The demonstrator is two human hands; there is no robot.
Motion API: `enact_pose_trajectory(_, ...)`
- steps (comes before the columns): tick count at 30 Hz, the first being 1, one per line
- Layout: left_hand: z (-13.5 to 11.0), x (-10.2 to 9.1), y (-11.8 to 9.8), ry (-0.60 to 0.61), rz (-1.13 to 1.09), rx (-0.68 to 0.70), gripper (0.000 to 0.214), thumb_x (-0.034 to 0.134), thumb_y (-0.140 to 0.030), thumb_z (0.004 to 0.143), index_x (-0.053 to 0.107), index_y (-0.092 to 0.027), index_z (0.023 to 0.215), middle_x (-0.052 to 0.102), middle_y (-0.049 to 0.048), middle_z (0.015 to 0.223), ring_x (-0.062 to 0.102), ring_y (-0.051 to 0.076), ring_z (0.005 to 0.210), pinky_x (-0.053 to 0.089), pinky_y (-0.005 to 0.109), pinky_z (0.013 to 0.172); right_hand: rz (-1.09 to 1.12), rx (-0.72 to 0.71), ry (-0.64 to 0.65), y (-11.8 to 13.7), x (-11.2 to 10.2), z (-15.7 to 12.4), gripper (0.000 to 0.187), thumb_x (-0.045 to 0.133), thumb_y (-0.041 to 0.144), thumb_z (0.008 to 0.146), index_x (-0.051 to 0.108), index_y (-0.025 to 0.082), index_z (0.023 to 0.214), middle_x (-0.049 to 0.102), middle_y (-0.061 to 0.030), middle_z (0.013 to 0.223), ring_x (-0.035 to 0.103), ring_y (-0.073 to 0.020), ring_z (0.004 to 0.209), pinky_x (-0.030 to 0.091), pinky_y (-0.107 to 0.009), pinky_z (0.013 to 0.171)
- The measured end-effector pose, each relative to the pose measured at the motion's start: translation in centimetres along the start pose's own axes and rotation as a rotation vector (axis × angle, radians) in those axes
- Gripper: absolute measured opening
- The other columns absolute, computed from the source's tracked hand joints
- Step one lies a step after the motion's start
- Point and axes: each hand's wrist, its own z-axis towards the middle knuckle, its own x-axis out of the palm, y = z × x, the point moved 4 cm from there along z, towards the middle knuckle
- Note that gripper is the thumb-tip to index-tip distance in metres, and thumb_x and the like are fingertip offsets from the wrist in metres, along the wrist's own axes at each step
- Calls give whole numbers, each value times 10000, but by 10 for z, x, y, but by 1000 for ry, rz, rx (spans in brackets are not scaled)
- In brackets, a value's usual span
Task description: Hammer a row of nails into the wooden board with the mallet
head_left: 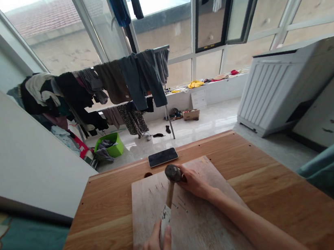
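A hammer with a dark head and a pale, worn grip slants up over the board; my left hand is wrapped round its handle. Beside the hammer head, my right hand rests at the board's far part with its fingers curled together. The hammer head covers the fingertips, so what they pinch is hidden. Several thin nails stand upright in a row on the pale wooden board. Other loose nails lie flat on it, just right of the handle.
The board lies on a wooden table. A phone is beyond the board, near the far edge, with a small dark round thing by it. Past the table are a clothes rack, a green basket and a white appliance.
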Motion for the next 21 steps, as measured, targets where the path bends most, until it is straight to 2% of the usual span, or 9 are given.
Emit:
enact_pose_trajectory(4, -3, 9, 14, -28, -30, -22, 545, 452, -565, 933, 730, -165, 1178, 787, 101, 1068, 726, 283, 1060, 557, 311, 919, -37, 18, 18, 1, -1, -1, 571, 584, 38, 777, 486, 184, 1320, 682, -41, 975, 618, -163, 764, 467, -266, 711)
enact_pose_trajectory(8, -11, 16, 30, -99, -73, -52, 612, 451, -610, 928, 707, -127, 1201, 770, 127, 1121, 729, 287, 1044, 554, 324, 932, -103, 8, 69, 14, -19, -3, 272, 594, 141, 831, 568, 174, 1100, 633, -47, 951, 576, -168, 786, 444, -286, 736)
enact_pose_trajectory(10, -13, 16, 34, -116, -100, -52, 643, 434, -658, 923, 710, -143, 1192, 775, 122, 1106, 734, 292, 1024, 569, 320, 885, -128, -27, 155, 29, -30, -5, 149, 637, 175, 818, 612, 186, 964, 619, -21, 858, 559, -171, 770, 420, -282, 725)
enact_pose_trajectory(12, -13, 15, 35, -131, -111, -62, 691, 411, -704, 916, 714, -143, 1183, 781, 125, 1081, 733, 303, 1026, 575, 323, 855, -161, -64, 296, 46, -36, -10, 149, 668, 169, 788, 653, 202, 933, 617, 2, 790, 546, -158, 716, 394, -264, 679)
enact_pose_trajectory(14, -13, 14, 35, -153, -100, -87, 725, 405, -724, 909, 713, -131, 1187, 784, 132, 1056, 731, 313, 1027, 577, 334, 855, -217, -102, 445, 61, -34, -16, 269, 633, 118, 786, 682, 222, 1030, 651, -13, 871, 564, -151, 736, 387, -250, 672)
enact_pose_trajectory(16, -12, 12, 34, -159, -96, -105, 726, 406, -722, 911, 712, -127, 1194, 788, 132, 1026, 734, 315, 1017, 580, 346, 858, -287, -126, 531, 70, -26, -21, 372, 580, 69, 790, 688, 234, 1105, 660, -40, 986, 589, -154, 798, 390, -245, 689)
enact_pose_trajectory(21, -11, 10, 33, -147, -94, -110, 730, 425, -738, 895, 726, -128, 1159, 785, 143, 1045, 723, 319, 1046, 579, 346, 872, -461, -123, 544, 64, -12, -21, 214, 557, 98, 830, 722, 189, 930, 650, -69, 942, 586, -166, 791, 373, -258, 655)
